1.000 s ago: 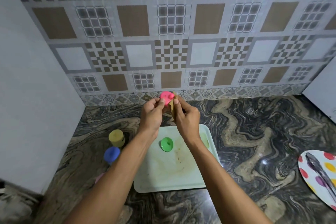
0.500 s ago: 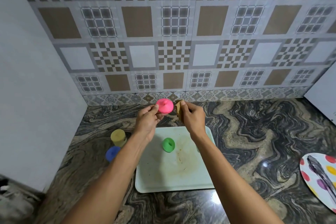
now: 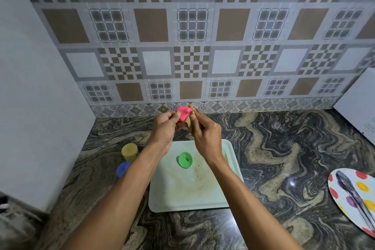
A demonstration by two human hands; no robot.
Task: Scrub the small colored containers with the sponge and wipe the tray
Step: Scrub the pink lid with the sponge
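My left hand (image 3: 164, 129) grips a small pink container (image 3: 183, 113), held up above the far edge of the tray. My right hand (image 3: 205, 135) pinches a tan sponge (image 3: 190, 120) that presses against the pink container's right side. Below them lies a pale green tray (image 3: 194, 195) with brownish stains. A green container (image 3: 185, 160) stands on the tray near its far left. A yellow container (image 3: 129, 151) and a blue container (image 3: 122, 169) stand on the counter left of the tray, the blue one partly hidden by my left forearm.
A white plate with coloured dots (image 3: 357, 197) carrying metal tongs (image 3: 354, 195) lies at the right edge of the marbled counter (image 3: 284, 158). A white wall (image 3: 36, 107) closes off the left, a tiled wall the back. A white appliance corner (image 3: 359, 103) sits far right.
Half a second ago my hands were apart, the sponge clear of the pink container. Now they are together again, with the sponge against the container.
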